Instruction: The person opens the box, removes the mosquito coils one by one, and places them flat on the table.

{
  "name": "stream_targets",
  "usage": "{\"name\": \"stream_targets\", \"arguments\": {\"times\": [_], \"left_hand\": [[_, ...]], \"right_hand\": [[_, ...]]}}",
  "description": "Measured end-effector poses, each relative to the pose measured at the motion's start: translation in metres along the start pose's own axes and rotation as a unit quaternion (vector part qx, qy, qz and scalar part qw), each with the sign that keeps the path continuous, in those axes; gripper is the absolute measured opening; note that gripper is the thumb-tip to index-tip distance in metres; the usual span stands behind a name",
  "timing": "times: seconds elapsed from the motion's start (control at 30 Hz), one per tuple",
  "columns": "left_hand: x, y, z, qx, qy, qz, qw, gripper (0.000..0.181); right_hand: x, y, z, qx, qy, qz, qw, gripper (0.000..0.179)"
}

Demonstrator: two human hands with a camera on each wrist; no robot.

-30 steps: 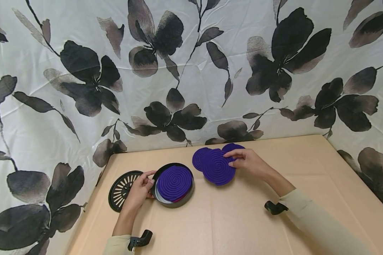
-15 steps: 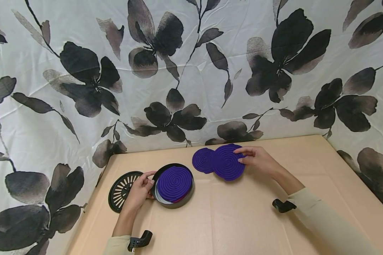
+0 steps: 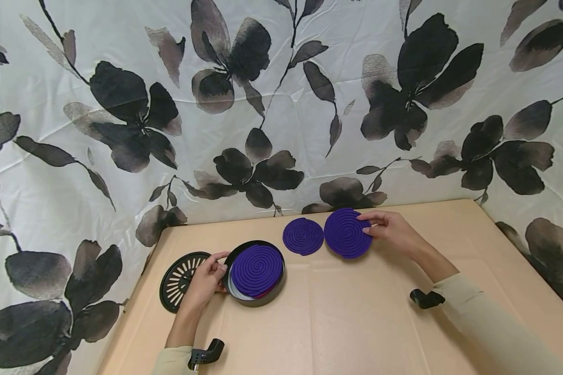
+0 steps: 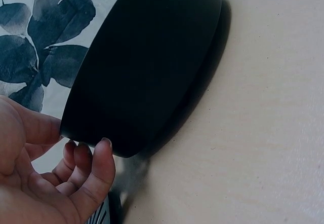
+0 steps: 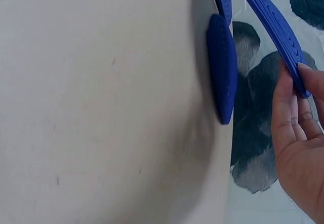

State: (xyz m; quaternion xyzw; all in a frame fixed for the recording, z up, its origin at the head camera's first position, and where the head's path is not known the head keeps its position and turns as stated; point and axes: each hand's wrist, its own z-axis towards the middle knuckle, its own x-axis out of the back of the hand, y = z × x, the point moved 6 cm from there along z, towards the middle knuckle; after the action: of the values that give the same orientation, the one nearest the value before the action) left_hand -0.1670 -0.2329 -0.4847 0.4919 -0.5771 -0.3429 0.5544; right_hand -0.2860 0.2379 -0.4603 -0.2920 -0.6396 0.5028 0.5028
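My right hand [image 3: 391, 233] pinches the edge of a round purple coaster [image 3: 347, 233] with a spiral groove. In the right wrist view that coaster [image 5: 277, 29] is raised above the table, and a second coaster [image 5: 221, 69] lies beneath it. Another purple coaster [image 3: 303, 236] lies flat just to the left. My left hand [image 3: 205, 278] grips the left rim of a round black coaster holder [image 3: 273, 298], fingertips against its wall. Inside the holder sits a purple coaster [image 3: 257, 271], with slivers of white and red showing below it.
A black round lid [image 3: 173, 284] with radial slots lies left of the holder, partly behind the left hand. The light wooden table [image 3: 338, 323] ends at the back against a floral cloth [image 3: 281, 104].
My right hand has moved right and slightly back with the pinched coaster, uncovering the left flat coaster and covering the one behind. My left hand and the holder stay put.
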Motion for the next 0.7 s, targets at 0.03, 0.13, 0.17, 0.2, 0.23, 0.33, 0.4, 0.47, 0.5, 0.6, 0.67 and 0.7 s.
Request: {"name": "stream_targets", "arguments": {"times": [0.03, 0.13, 0.17, 0.2, 0.23, 0.33, 0.4, 0.47, 0.5, 0.6, 0.67, 0.7], "left_hand": [[0.0, 0.0, 0.0, 0.0, 0.001, 0.001, 1.0, 0.037], [0.0, 0.001, 0.0, 0.001, 0.002, 0.003, 1.0, 0.038], [0.0, 0.001, 0.0, 0.001, 0.003, 0.003, 1.0, 0.038], [0.0, 0.001, 0.001, 0.001, 0.003, 0.003, 1.0, 0.038], [0.0, 0.001, 0.001, 0.001, 0.004, 0.004, 1.0, 0.038], [-0.001, 0.001, 0.002, 0.001, 0.005, 0.006, 1.0, 0.038], [-0.001, 0.0, 0.003, 0.002, 0.005, 0.006, 1.0, 0.038], [-0.002, 0.0, 0.003, 0.002, 0.005, 0.005, 1.0, 0.038], [-0.002, 0.0, 0.003, 0.002, 0.006, 0.005, 1.0, 0.038], [-0.002, 0.0, 0.003, 0.003, 0.006, 0.006, 1.0, 0.038], [-0.002, 0.0, 0.002, 0.004, 0.007, 0.007, 0.9999, 0.038], [-0.002, 0.0, 0.002, 0.005, 0.007, 0.007, 0.9999, 0.038]], "right_hand": [[0.002, 0.002, 0.0, -0.001, 0.002, 0.0, 1.0, 0.038], [0.008, 0.006, 0.001, -0.003, 0.006, 0.004, 1.0, 0.039], [0.01, 0.007, 0.002, -0.002, 0.008, 0.004, 1.0, 0.04], [0.012, 0.008, 0.002, -0.002, 0.009, 0.006, 0.9999, 0.04], [0.014, 0.01, 0.003, -0.001, 0.01, 0.007, 0.9999, 0.04], [0.019, 0.013, 0.004, 0.0, 0.016, 0.007, 0.9998, 0.041], [0.022, 0.015, 0.005, 0.001, 0.02, 0.009, 0.9998, 0.042], [0.026, 0.017, 0.005, -0.001, 0.024, 0.013, 0.9996, 0.043], [0.028, 0.018, 0.005, -0.003, 0.025, 0.017, 0.9995, 0.044], [0.033, 0.023, 0.005, -0.008, 0.027, 0.023, 0.9993, 0.046], [0.036, 0.027, 0.005, -0.013, 0.028, 0.029, 0.9991, 0.047], [0.038, 0.028, 0.005, -0.015, 0.029, 0.032, 0.999, 0.048]]}}
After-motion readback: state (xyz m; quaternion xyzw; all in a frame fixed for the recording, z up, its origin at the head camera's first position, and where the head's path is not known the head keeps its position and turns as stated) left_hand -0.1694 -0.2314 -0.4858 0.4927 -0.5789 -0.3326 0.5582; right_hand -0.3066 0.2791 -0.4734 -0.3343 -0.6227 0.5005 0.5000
